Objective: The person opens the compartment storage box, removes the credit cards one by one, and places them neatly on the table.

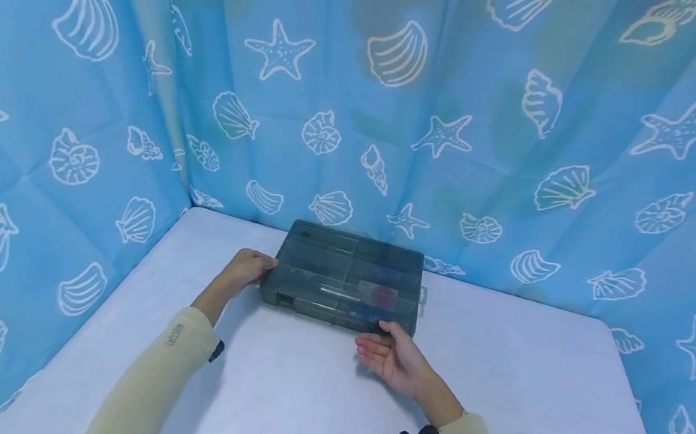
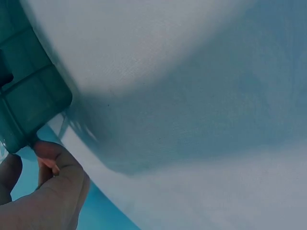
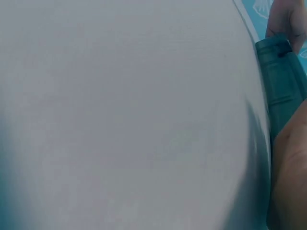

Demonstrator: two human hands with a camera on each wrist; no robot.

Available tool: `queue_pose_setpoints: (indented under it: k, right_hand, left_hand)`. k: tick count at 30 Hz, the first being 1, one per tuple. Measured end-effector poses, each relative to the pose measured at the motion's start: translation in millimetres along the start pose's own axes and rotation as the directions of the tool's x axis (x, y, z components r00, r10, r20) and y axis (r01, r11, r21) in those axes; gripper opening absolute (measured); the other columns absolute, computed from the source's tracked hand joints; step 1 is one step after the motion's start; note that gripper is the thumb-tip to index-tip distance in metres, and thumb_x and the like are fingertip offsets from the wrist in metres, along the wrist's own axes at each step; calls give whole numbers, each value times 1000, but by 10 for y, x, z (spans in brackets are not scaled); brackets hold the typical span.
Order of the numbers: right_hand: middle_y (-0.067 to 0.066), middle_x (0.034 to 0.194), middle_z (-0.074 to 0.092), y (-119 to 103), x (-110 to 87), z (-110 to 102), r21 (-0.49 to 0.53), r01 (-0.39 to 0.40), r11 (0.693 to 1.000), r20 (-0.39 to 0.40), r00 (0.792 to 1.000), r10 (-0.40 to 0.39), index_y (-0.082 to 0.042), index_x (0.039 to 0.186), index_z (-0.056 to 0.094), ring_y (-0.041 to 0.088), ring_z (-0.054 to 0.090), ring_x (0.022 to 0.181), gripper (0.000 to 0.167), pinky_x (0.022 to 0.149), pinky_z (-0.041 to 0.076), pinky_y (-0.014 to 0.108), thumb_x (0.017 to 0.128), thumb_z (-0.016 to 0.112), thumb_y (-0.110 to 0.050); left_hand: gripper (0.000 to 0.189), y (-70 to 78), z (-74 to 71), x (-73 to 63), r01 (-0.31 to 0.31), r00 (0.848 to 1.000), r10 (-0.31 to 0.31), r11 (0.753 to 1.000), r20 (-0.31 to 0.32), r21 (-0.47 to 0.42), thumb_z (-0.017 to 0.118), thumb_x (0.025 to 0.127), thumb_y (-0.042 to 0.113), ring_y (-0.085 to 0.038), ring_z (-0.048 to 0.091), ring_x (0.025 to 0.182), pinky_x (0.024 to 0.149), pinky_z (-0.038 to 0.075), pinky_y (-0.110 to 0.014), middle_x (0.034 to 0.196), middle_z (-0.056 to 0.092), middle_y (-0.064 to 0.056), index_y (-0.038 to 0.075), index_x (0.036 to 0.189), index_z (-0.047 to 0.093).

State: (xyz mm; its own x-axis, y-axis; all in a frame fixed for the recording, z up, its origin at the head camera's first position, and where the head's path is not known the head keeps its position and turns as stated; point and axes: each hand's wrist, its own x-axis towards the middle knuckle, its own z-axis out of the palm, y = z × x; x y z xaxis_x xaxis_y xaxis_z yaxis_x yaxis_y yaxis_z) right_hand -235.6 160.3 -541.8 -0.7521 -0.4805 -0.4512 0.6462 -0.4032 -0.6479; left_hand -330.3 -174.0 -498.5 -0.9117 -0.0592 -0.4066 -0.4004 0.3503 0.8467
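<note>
In the head view, a dark translucent compartment box [image 1: 315, 253] with its lid down lies near the back of the white table. My left hand [image 1: 246, 271] pinches its left edge, thumb uppermost; the left wrist view shows that hand [image 2: 53, 187] at the box's corner [image 2: 38, 96]. At the front right corner, my right hand [image 1: 396, 361] touches the box with its thumb, while its loosely extended fingers lie just in front of the front side. The right wrist view shows only part of this hand [image 3: 290, 172] beside the box [image 3: 280, 86], its fingertips hidden.
A white-covered table [image 1: 291, 405] spreads around the box. Blue curtains [image 1: 353, 96] with white shell and starfish prints hang close behind it and along both sides. Through the lid, dividers and a reddish patch [image 1: 383, 297] show, the latter's kind unclear.
</note>
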Motion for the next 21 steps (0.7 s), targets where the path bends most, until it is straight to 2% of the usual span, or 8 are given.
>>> queue_pose_setpoints:
  k: [4, 8, 13, 17, 21]
  right_hand:
    - [14, 100, 69, 46, 51, -13, 67, 35, 997, -10, 999, -35, 6, 108, 64, 22, 68, 98, 39, 90, 52, 33, 100, 42, -26]
    - [11, 95, 68, 107, 59, -15, 78, 46, 996, -15, 999, -45, 5, 110, 60, 18, 68, 92, 34, 92, 51, 35, 102, 37, -19]
    - [9, 91, 67, 171, 47, 38, 75, 63, 995, -43, 997, -59, 3, 107, 60, 17, 67, 87, 33, 91, 52, 37, 102, 41, -22]
    - [9, 93, 65, 253, 62, 140, 88, 23, 996, -18, 1000, -22, 4, 106, 61, 16, 66, 87, 37, 91, 52, 35, 100, 45, -29]
    - [9, 96, 62, 362, 172, 323, 79, -10, 997, 9, 1000, 10, 5, 110, 59, 16, 64, 89, 40, 93, 51, 35, 101, 45, -31]
  left_hand:
    - [44, 9, 18, 10, -1, 1000, 1, 1000, -15, 22, 51, 101, 24, -33, 52, 122, 101, 44, -43, 134, 52, -21, -5, 134, 50]
    - [43, -6, 16, 41, 0, 1000, 0, 1000, -26, 31, 52, 101, 25, -33, 51, 119, 102, 42, -45, 133, 52, -20, -4, 133, 51]
    - [43, -12, 3, 57, -14, 999, 16, 1000, -47, 25, 53, 101, 25, -33, 51, 117, 101, 43, -46, 131, 52, -20, -4, 133, 51]
    - [44, -12, 12, 62, 3, 999, -2, 1000, -52, 18, 53, 100, 25, -33, 51, 118, 101, 43, -46, 132, 52, -20, -4, 133, 51]
    - [42, -17, 48, 72, 27, 998, -27, 1000, -62, 8, 54, 100, 25, -33, 51, 119, 101, 43, -46, 133, 53, -19, -2, 132, 53]
